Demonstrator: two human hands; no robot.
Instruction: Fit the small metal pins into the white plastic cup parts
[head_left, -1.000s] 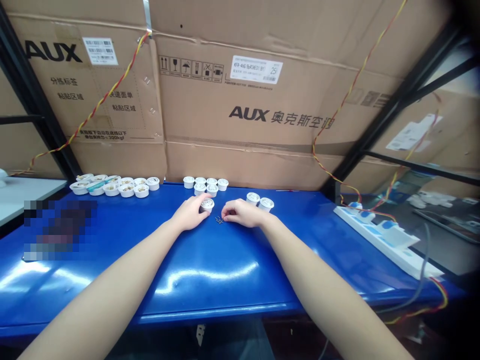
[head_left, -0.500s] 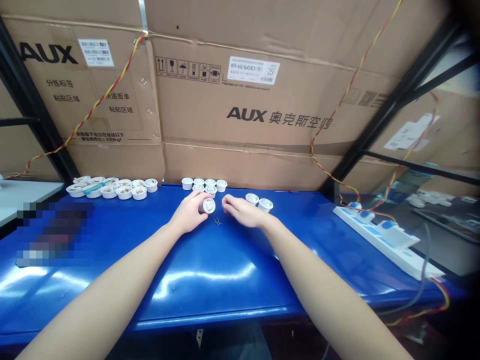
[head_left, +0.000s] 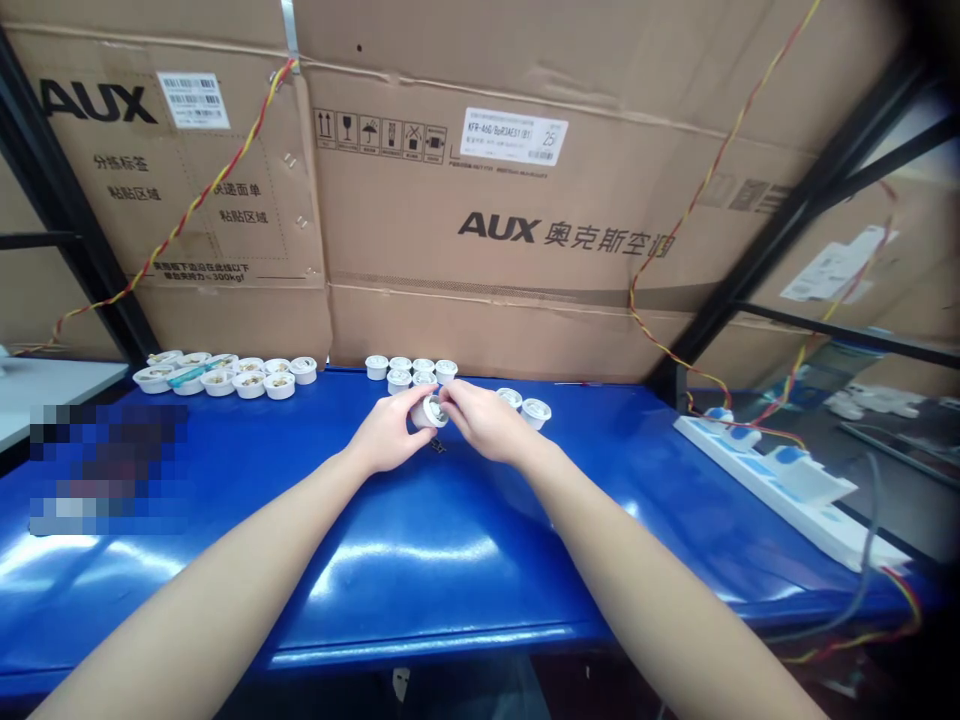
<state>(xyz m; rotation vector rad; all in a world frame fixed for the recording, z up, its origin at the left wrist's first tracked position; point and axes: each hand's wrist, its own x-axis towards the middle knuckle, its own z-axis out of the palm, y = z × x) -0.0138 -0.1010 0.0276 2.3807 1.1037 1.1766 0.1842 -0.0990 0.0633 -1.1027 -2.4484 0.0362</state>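
Near the middle of the blue table, my left hand (head_left: 388, 430) is closed around a small white round plastic fitting (head_left: 430, 412), its face tilted toward me. My right hand (head_left: 486, 420) is pinched at the right edge of that face; whatever its fingertips hold is too small to make out. Just below, a few small dark screw-like pieces (head_left: 439, 447) lie on the blue surface. Two similar white fittings (head_left: 535, 412) stand to the right, partly behind my right hand. Behind my hands is a group of several more white fittings (head_left: 399, 380).
Several white cups with brass-coloured contents (head_left: 218, 383) stand at the left, a teal tool (head_left: 196, 372) across them. A white power strip (head_left: 787, 490) runs along the right edge. Tall cardboard (head_left: 480, 250) backs the blue table (head_left: 420, 560). A thin screwdriver-like rod (head_left: 577, 384) lies at the rear.
My left hand has moved slightly right with the white fitting. My right hand has closed the gap, and its fingertips now meet the fitting's face.
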